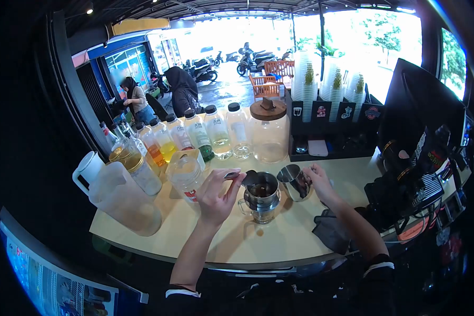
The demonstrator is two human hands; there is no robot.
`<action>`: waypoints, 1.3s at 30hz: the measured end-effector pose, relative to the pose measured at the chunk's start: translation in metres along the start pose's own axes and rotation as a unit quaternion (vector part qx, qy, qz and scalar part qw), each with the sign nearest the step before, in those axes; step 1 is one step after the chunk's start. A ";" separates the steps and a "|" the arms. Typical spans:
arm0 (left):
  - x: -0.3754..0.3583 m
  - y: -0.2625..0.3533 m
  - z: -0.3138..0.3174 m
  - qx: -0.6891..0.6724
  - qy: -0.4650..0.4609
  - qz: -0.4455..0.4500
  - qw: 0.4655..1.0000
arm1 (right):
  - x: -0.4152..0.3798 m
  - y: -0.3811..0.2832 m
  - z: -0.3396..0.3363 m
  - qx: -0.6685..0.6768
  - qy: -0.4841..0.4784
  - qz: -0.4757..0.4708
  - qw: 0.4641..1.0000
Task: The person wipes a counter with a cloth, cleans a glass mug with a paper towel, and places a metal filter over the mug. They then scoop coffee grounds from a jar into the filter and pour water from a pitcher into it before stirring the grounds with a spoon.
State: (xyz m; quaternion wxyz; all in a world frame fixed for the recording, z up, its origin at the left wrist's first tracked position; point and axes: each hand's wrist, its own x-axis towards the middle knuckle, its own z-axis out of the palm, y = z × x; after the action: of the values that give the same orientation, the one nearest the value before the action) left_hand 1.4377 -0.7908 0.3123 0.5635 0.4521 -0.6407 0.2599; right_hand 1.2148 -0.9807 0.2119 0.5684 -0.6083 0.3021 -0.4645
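Note:
A metal drip filter (262,193) with dark contents sits on a clear glass cup (263,215) near the middle of the counter. My left hand (219,196) pinches a dark spoon (247,177), whose bowl is at the filter's upper left rim. To the right of the filter, my right hand (320,181) holds a shiny metal pitcher (294,183) by its handle side, and the pitcher leans a little. Just left of my left hand stands a square clear plastic jar (186,176).
Several capped bottles (215,131) and a wooden-lidded jar (269,138) line the back. At left is a large frosted pitcher (125,199). A dark cloth (332,231) and black machine (397,192) lie right. Cup stacks (332,87) stand behind; two people are beyond the counter.

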 end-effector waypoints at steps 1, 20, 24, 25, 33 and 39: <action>0.000 0.000 0.000 -0.001 -0.003 0.001 1.000 | -0.001 0.001 0.001 0.007 -0.005 0.009 1.000; -0.012 -0.010 0.016 -0.057 0.013 0.000 0.998 | 0.003 0.056 -0.033 -0.158 -0.091 0.019 0.983; -0.009 -0.012 0.017 -0.104 -0.047 0.001 0.993 | -0.012 -0.012 -0.014 -0.342 -0.079 -0.119 0.929; -0.007 -0.011 0.017 -0.102 -0.064 0.010 0.993 | -0.018 -0.035 -0.003 -0.350 -0.087 -0.159 0.919; 0.011 0.000 0.026 -0.102 -0.128 0.052 0.985 | -0.056 -0.145 0.069 -0.240 -0.231 -0.373 0.866; 0.012 0.002 0.019 -0.122 -0.121 -0.041 0.984 | -0.056 -0.147 0.066 -0.247 -0.182 -0.406 0.861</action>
State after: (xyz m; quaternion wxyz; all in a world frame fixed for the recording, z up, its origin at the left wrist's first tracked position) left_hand 1.4269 -0.8089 0.3198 0.5430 0.4337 -0.7121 0.1002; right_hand 1.2301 -0.8785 0.3480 0.2052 -0.8713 0.0238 -0.4451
